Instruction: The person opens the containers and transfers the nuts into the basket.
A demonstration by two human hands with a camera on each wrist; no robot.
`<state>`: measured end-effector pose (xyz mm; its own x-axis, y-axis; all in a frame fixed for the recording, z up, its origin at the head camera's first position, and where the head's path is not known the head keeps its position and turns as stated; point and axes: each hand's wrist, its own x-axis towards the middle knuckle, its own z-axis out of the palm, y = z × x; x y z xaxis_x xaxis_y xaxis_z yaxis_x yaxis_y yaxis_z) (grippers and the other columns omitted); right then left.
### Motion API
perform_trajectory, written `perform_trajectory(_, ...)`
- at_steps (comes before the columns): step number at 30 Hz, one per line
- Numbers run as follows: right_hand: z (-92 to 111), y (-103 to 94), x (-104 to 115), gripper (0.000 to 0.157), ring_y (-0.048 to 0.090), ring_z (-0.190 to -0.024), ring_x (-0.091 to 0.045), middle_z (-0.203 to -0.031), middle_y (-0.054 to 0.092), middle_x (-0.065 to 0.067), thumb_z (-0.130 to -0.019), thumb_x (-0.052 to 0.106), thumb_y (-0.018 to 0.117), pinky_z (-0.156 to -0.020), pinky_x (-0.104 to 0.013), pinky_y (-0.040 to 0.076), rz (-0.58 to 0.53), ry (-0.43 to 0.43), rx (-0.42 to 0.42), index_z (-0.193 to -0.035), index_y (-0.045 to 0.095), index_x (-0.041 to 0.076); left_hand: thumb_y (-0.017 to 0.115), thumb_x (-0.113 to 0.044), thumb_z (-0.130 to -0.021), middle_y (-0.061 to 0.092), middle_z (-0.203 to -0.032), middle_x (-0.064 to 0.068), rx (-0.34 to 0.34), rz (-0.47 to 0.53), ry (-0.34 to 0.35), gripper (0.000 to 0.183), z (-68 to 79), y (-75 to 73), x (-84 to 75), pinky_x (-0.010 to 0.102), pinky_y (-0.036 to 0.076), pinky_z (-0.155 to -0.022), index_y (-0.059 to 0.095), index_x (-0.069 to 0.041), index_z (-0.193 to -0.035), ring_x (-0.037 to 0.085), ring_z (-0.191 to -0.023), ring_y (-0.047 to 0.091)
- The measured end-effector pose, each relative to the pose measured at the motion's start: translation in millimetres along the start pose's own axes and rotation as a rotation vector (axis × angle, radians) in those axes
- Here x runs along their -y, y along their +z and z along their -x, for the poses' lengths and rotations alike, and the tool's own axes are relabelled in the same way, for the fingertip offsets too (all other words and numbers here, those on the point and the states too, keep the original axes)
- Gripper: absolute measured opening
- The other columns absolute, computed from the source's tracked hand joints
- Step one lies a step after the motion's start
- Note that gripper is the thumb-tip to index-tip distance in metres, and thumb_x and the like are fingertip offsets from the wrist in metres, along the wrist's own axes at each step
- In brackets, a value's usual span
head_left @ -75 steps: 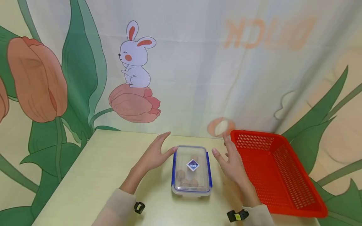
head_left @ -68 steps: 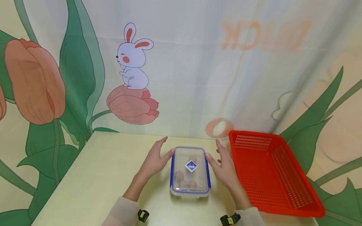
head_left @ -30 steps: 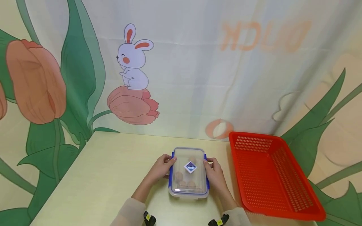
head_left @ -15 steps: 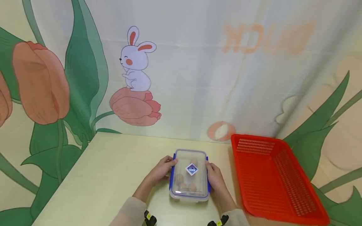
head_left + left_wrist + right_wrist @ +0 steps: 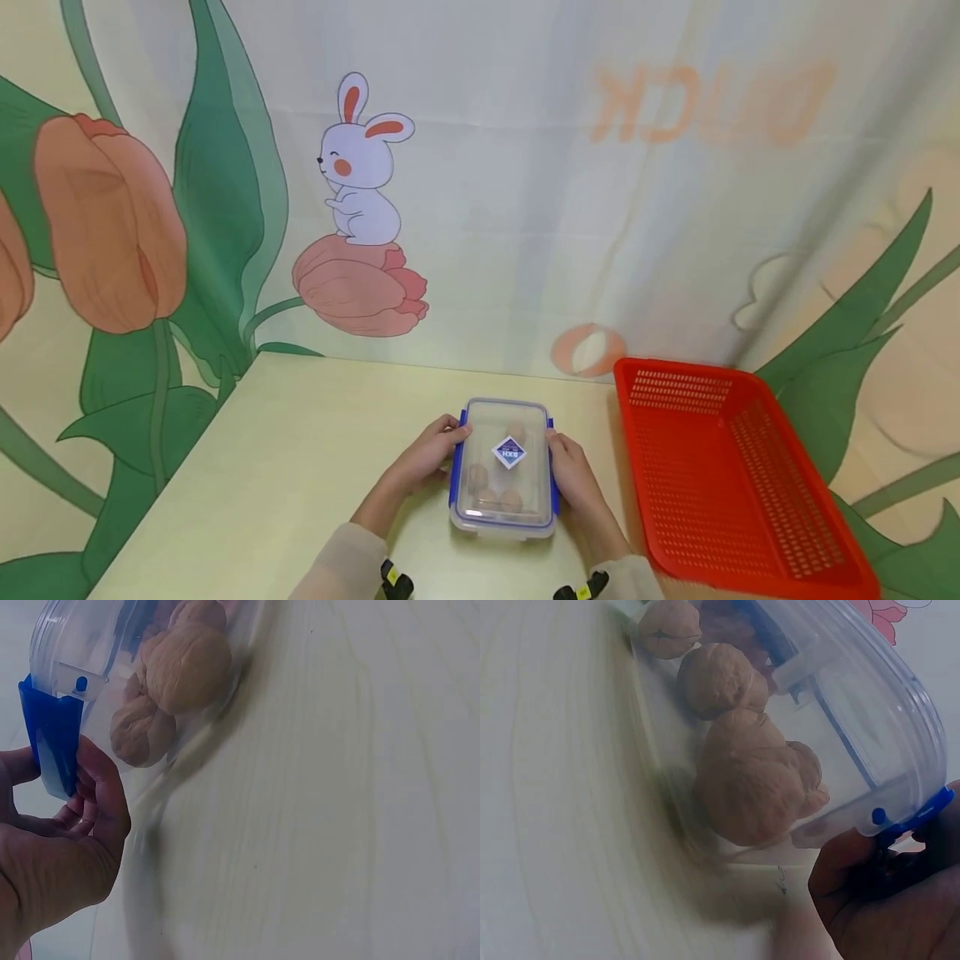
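A clear plastic food container [image 5: 495, 467] with blue side latches and a diamond-shaped sticker on its lid lies on the table between both hands. Several walnuts [image 5: 742, 795] show through its wall. My left hand [image 5: 423, 454] holds the left side, thumb at the lid's edge; in the left wrist view its fingers curl round the blue latch [image 5: 52, 735], which slants outward from the rim. On the opposite side, my right hand [image 5: 576, 479] grips the other blue latch [image 5: 922, 814], with bent fingers under it. Part of that grip is dark and hidden in the right wrist view.
A red plastic basket [image 5: 697, 475] with slotted walls stands at the table's right side. The pale wooden table [image 5: 285, 467] extends to the left. Behind it hangs a curtain [image 5: 510, 208] printed with a rabbit and tulips.
Both hands came in from either side with spread fingers and closed on the container's side latches. Over the last second they have hardly moved, and the container stays in place.
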<state>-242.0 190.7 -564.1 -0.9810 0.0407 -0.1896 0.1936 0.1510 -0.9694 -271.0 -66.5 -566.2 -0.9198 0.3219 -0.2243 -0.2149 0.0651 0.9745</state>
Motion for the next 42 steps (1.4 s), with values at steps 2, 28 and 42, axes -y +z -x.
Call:
perform_trajectory(2, 0.3, -1.5, 1.8, 0.058, 0.067, -0.098, -0.023, -0.117, 0.068, -0.017, -0.117, 0.042, 0.034, -0.087, -0.042, 0.06, 0.024, 0.012, 0.001, -0.144, 0.055, -0.005, 0.055, -0.041, -0.11, 0.063, -0.103, 0.01, -0.002, -0.003, 0.0, 0.038, 0.2, 1.1, -0.8, 0.03, 0.054, -0.056, 0.051, -0.005, -0.12, 0.02, -0.086, 0.061)
perform_trajectory(28, -0.3, -4.4, 3.9, 0.055, 0.068, -0.091, -0.022, -0.111, 0.069, -0.018, -0.117, 0.036, 0.032, -0.075, -0.038, 0.06, -0.004, -0.005, 0.03, -0.143, 0.055, -0.008, 0.056, -0.039, -0.11, 0.065, -0.102, 0.01, -0.053, 0.015, -0.039, 0.036, 0.7, 3.9, -1.5, 0.028, 0.052, -0.055, 0.051, -0.005, -0.119, 0.02, -0.082, 0.06)
perform_trajectory(42, 2.2, -9.1, -1.6, 0.052, 0.063, -0.101, -0.024, -0.111, 0.066, -0.015, -0.117, 0.034, 0.033, -0.091, -0.042, 0.056, -0.028, 0.1, -0.046, -0.14, 0.057, -0.006, 0.056, -0.04, -0.11, 0.065, -0.1, 0.009, -0.042, 0.027, -0.045, 0.036, -2.2, 4.0, 1.8, 0.029, 0.053, -0.057, 0.05, -0.006, -0.12, 0.02, -0.082, 0.061)
